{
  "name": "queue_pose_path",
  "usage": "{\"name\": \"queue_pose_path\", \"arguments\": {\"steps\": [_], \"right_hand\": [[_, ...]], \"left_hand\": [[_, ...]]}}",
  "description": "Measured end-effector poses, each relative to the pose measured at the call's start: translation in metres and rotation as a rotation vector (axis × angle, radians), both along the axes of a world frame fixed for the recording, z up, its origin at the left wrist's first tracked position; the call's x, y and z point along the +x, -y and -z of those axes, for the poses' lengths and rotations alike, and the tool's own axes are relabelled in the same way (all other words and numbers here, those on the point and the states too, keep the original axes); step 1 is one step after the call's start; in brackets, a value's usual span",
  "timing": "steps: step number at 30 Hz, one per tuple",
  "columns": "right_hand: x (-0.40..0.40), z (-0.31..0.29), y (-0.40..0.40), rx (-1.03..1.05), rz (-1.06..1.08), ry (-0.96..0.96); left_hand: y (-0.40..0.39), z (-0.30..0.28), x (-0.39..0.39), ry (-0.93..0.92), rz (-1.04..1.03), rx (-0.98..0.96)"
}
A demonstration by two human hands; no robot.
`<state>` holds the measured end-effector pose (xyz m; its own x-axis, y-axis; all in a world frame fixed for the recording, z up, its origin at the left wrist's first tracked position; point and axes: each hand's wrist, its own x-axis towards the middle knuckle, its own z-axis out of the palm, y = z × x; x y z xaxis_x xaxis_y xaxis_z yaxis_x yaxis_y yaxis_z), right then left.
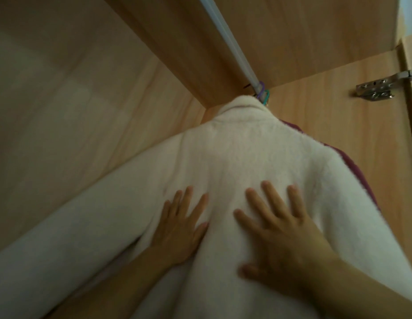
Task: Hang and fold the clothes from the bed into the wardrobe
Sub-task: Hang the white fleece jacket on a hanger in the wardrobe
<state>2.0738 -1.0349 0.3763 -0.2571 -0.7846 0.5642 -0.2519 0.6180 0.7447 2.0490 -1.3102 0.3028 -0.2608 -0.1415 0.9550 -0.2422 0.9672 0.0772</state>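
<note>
Fluffy white fleece jacket (241,157) is hanging soft and bulky — left hand (179,229) and right hand (276,231) are pressing it flat, fingers open, gripping nothing.

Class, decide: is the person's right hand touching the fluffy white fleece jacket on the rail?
Touching. The head view shows the right hand pressed flat, fingers spread, on the white fleece jacket.

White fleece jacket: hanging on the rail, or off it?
Hanging. The white fleece jacket hangs below the rail, hanger hooks at its collar; both open hands press flat against it.
</note>
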Motion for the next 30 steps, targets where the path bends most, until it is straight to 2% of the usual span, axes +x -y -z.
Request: {"name": "queue_pose_path", "arguments": {"steps": [7,12,19,30], "right_hand": [[0.006,0.008,0.004,-0.005,0.071,0.007],[0.017,0.035,0.002,-0.011,0.041,0.094],[0.055,0.07,-0.002,-0.041,-0.139,0.206],[0.116,0.082,-0.042,-0.137,-0.316,0.36]], "left_hand": [[-0.004,0.007,0.022,0.259,0.041,0.092],[-0.016,0.034,0.061,0.442,0.062,0.055],[-0.018,0.066,0.113,0.453,0.062,0.07],[-0.092,0.053,0.231,0.506,-0.01,0.117]]}}
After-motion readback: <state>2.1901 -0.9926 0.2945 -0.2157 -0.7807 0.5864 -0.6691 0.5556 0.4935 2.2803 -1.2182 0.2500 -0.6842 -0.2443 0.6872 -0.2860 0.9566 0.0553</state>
